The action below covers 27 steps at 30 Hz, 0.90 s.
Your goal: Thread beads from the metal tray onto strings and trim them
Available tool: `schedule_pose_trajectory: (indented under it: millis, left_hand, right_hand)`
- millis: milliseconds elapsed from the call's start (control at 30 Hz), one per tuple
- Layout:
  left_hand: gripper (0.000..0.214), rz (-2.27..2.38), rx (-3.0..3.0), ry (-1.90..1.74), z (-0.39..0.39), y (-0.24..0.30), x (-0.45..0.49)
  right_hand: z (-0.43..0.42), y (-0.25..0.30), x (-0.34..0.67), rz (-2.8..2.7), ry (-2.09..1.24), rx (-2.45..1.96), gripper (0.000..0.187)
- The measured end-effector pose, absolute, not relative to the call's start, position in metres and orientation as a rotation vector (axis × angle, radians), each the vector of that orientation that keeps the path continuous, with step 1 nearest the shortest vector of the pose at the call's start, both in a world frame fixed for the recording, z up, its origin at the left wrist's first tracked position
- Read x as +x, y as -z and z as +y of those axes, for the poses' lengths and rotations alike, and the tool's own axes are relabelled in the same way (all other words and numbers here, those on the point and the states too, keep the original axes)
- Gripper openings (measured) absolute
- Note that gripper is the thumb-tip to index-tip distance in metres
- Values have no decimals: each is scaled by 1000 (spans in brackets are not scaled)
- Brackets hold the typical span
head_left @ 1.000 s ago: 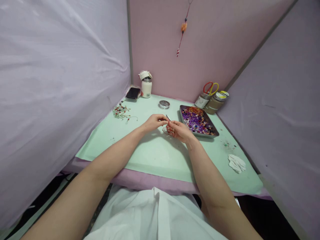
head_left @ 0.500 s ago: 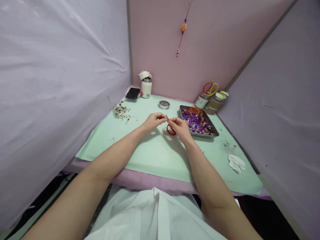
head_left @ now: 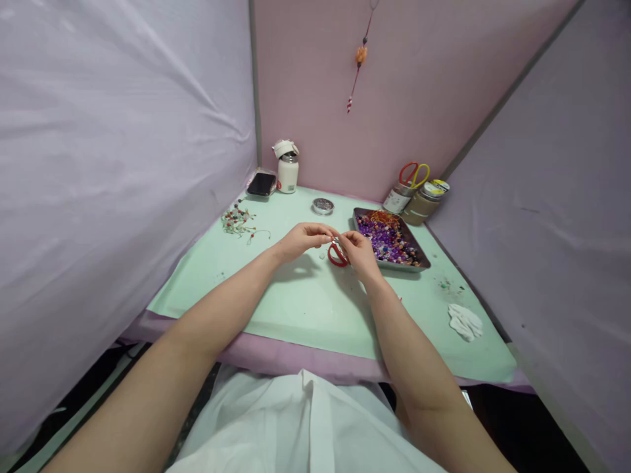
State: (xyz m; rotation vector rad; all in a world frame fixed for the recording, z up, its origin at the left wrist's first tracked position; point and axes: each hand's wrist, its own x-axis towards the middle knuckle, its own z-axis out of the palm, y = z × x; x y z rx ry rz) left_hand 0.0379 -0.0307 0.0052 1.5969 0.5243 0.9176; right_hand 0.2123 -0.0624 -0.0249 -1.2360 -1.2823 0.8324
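Observation:
Over the middle of the table, my left hand (head_left: 308,240) and my right hand (head_left: 359,253) meet with their fingertips pinched close together. Whatever thin or small thing sits between the fingertips is too small to make out. Just below the fingers, a pair of scissors (head_left: 337,256) shows its red handle, with a bit of metal near the fingertips. I cannot tell whether the scissors lie on the table or are held by my right hand. A tray of beads (head_left: 389,240), mostly purple, stands close to the right of my right hand.
A small round dish (head_left: 323,206) sits beyond my hands. Beaded cords (head_left: 239,221) lie at left, near a phone (head_left: 261,184) and a white bottle (head_left: 288,172). At back right stand a can with scissors (head_left: 398,197) and a jar (head_left: 424,203). A white glove (head_left: 465,322) lies at right.
My left hand has shifted slightly right, its fingers now straighter and closer to my right hand. The metal that stuck up between the fingertips is now lower and partly hidden.

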Motion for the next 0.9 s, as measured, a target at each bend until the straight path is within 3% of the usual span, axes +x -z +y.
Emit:
schedule_pose_trajectory:
  millis: [267, 467, 767, 900]
  left_hand:
    - [26, 663, 1433, -936, -30, -3, 41]
    - [26, 807, 1419, -909, -28, -1, 42]
    - [22, 804, 1167, -812, -22, 7, 42]
    - [23, 752, 1108, -764, -20, 10, 43]
  right_hand:
    - [-59, 33, 213, -1489, -442, -1413, 19]
    - [-70, 23, 208, -1588, -94, -1314, 13]
    - [-80, 23, 191, -2016, 146, -1089, 29]
    - [-79, 23, 189, -2006, 234, -1157, 19]
